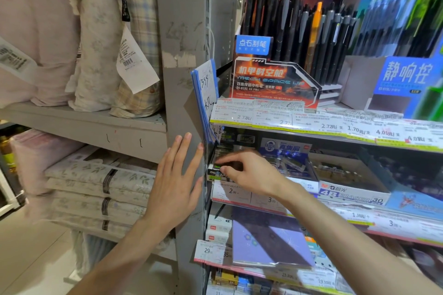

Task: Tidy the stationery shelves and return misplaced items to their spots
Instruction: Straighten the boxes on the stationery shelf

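A purple notebook (271, 237) leans at the front edge of the lower shelf, nearest the camera. Above it, the left hand (176, 184) lies flat with straight fingers against the grey shelf upright (184, 55). The right hand (249, 172) pinches a small black-and-green eraser (214, 171) at the left end of the eraser shelf (beside the 4B eraser box (352, 193)). Farther up, black pens (287, 14) stand in their display.

the left hand (176, 181) is reaching forward with its forearm stretched out, fingers straight and together, palm lying flat. the right hand (247, 172) is extending from the lower right, fingers curling downward, seemingly pinching something small, though blur hides the fingertips.
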A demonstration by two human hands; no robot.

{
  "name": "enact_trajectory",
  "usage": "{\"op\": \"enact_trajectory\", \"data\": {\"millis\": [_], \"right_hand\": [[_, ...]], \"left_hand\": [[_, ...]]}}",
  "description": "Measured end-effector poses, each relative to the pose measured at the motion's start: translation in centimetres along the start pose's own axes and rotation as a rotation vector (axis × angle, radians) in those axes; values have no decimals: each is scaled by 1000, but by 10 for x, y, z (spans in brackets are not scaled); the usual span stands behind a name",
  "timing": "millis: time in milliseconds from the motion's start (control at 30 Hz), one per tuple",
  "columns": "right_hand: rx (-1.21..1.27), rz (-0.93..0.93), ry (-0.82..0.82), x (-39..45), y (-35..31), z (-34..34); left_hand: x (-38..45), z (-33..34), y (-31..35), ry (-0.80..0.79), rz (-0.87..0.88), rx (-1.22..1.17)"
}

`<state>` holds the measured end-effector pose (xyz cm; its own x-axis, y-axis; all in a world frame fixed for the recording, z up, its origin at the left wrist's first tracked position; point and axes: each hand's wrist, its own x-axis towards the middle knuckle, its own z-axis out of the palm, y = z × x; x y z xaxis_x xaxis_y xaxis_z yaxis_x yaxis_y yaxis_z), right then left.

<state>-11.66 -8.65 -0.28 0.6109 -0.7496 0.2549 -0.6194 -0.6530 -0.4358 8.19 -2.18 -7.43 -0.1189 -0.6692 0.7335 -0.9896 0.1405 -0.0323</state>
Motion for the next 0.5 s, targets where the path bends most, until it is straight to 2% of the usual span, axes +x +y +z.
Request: {"op": "enact_trajectory", "data": {"millis": [100,267,367,500], "right_hand": [[-141,-34,101,-16,5,-4],[-360,15,263,-58,38,-33],[-450,98,281,-78,67,-52],[-448,132,205,-79,86,-68]], "left_hand": [[-9,-2,10,44,-17,-126],[-16,6,40,60,87,-214],[-5,11,52,21,119,-207],[4,18,54,7,110,-190]]}}
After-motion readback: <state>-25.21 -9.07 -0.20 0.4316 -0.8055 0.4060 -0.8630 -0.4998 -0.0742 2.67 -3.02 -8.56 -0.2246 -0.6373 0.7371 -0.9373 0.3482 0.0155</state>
